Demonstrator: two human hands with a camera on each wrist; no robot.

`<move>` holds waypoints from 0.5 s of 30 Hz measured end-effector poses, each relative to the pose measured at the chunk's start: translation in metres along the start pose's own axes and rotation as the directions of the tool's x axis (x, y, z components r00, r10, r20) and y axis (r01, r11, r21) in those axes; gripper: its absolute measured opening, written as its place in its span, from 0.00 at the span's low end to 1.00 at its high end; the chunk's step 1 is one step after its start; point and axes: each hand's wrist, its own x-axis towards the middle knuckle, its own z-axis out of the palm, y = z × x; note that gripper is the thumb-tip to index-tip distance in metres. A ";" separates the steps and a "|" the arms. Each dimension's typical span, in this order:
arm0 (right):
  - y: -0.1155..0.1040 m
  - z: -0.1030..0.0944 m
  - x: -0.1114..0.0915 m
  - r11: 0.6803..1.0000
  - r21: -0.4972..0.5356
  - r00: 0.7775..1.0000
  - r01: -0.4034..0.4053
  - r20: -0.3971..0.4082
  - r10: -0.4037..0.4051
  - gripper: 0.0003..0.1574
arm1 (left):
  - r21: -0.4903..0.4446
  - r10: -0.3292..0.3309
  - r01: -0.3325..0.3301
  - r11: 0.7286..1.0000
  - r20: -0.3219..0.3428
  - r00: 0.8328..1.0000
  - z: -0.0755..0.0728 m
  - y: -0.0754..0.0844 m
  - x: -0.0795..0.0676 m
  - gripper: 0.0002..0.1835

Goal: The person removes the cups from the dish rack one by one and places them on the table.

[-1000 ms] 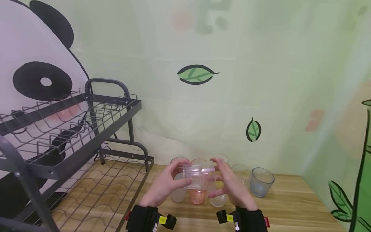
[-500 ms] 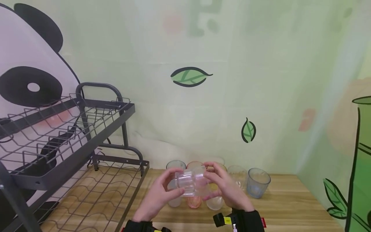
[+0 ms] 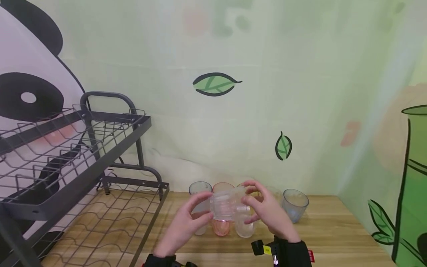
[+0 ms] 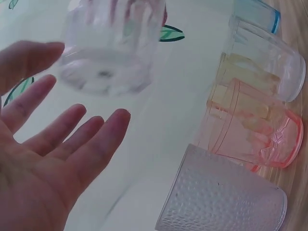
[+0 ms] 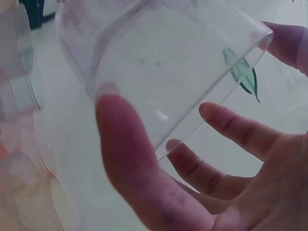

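Note:
A clear plastic cup [image 3: 222, 205] lies tipped sideways in the air between both hands. My right hand [image 3: 271, 211] holds it at the open end, thumb and fingertips round the rim in the right wrist view. The left hand [image 3: 183, 226] stands at the base end with its fingers spread. In the left wrist view one fingertip is right at the cup's base edge, and the other fingers [image 4: 79, 139] are apart from it. Behind the held cup, several tumblers stand on the table, among them a pink one [image 3: 221, 227] and a clear one [image 3: 245, 227].
A dark metal two-tier rack [image 3: 110, 148] with wire shelves stands on the left. A blue-grey tumbler [image 3: 295, 205] stands at the right end of the cups on the wooden table [image 3: 327, 222]. A printed cloth backdrop [image 3: 317, 92] hangs behind.
The head view has swung slightly right. The left fingers, which overlapped the cup's end earlier, now sit at its edge, and the cup has turned a little in the right hand.

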 end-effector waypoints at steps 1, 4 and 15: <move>-0.001 -0.004 -0.002 1.000 -0.020 1.000 -0.001 -0.025 0.000 0.26 | 0.031 0.008 -0.007 0.999 -0.030 1.000 0.000 0.000 0.000 0.26; -0.005 -0.017 -0.009 0.998 -0.068 0.996 -0.015 -0.090 0.008 0.26 | 0.109 0.019 -0.007 0.994 -0.111 0.994 -0.001 0.000 0.000 0.23; -0.014 -0.088 -0.061 0.937 -0.300 0.947 -0.181 -0.309 0.085 0.38 | 0.155 -0.001 0.017 0.988 -0.100 0.995 0.006 0.003 0.002 0.20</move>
